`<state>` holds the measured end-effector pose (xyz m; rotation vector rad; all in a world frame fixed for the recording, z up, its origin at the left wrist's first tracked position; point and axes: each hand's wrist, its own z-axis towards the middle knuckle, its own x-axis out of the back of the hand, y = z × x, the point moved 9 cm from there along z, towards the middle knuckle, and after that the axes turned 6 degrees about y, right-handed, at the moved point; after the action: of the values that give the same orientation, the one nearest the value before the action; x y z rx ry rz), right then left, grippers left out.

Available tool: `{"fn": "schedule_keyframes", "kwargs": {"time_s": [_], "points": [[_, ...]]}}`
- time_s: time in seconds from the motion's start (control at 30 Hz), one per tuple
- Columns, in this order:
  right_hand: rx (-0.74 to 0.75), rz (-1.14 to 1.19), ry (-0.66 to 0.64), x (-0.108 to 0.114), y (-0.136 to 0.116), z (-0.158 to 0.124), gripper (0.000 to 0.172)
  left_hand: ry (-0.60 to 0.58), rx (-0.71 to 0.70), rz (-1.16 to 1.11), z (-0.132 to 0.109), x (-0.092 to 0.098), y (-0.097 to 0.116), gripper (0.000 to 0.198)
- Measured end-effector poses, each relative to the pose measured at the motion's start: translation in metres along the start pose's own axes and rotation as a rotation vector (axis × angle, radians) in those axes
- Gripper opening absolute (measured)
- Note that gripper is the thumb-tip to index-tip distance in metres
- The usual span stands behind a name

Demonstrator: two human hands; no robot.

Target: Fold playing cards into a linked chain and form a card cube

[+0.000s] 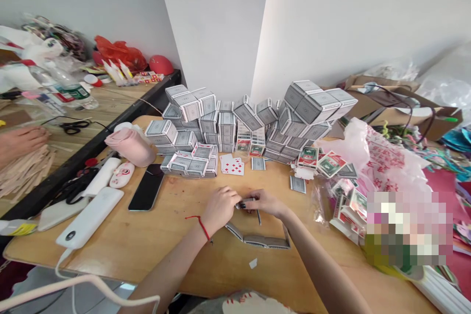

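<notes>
My left hand [222,204] and my right hand [265,203] meet over the middle of the table, fingers closed on a small folded playing card [241,204]. Much of that card is covered by my fingers. Below them a chain of folded playing cards [257,242] stands on edge, bending from my left hand round towards my right wrist. Beyond my hands lie face-up playing cards [232,165], the top one showing red diamonds, and a grey-backed card [258,163]. A red cord circles my left wrist.
Stacked blocks of folded cards [226,127] line the back by the wall. Left are a phone [146,189], a white power bank [89,218] and a pink roll [132,146]. Card boxes [331,163] and plastic bags crowd the right. Another person's hand [24,142] rests at far left.
</notes>
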<state>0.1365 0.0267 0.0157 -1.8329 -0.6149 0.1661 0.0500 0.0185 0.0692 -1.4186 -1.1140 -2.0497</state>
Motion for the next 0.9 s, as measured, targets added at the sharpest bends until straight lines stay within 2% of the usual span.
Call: {"fn": "schedule_keyframes", "kwargs": {"time_s": [0.1, 0.2, 0.27, 0.33, 0.43, 0.53, 0.63, 0.73, 0.9], "points": [[0.010, 0.062, 0.092, 0.016, 0.001, 0.003, 0.040, -0.043, -0.001, 0.035, 0.003, 0.001, -0.003, 0.013], [0.033, 0.070, 0.344, 0.055, -0.001, -0.004, 0.048, -0.052, 0.081, 0.078, 0.003, 0.005, -0.014, 0.014], [0.009, -0.004, 0.542, 0.084, 0.000, -0.018, 0.044, -0.067, 0.179, 0.104, 0.001, 0.006, -0.025, 0.015], [-0.035, -0.075, 0.645, 0.100, 0.002, -0.036, 0.041, -0.080, 0.289, 0.114, -0.002, 0.007, -0.036, 0.014], [-0.056, -0.142, 0.594, 0.095, 0.008, -0.059, 0.041, -0.043, 0.372, 0.057, -0.004, 0.011, -0.045, 0.023], [-0.133, -0.233, 0.573, 0.075, 0.025, -0.081, 0.049, 0.062, 0.315, -0.120, 0.002, 0.021, -0.042, 0.045], [-0.180, -0.365, 0.616, 0.057, 0.037, -0.097, 0.044, 0.119, 0.230, -0.338, 0.010, 0.029, -0.039, 0.049], [-0.226, -0.475, 0.575, 0.040, 0.042, -0.100, 0.028, 0.059, 0.187, -0.539, 0.020, 0.022, -0.040, 0.046], [-0.312, -0.650, 0.622, 0.046, 0.037, -0.099, 0.028, -0.043, 0.169, -0.786, 0.036, -0.001, -0.043, 0.044]]}}
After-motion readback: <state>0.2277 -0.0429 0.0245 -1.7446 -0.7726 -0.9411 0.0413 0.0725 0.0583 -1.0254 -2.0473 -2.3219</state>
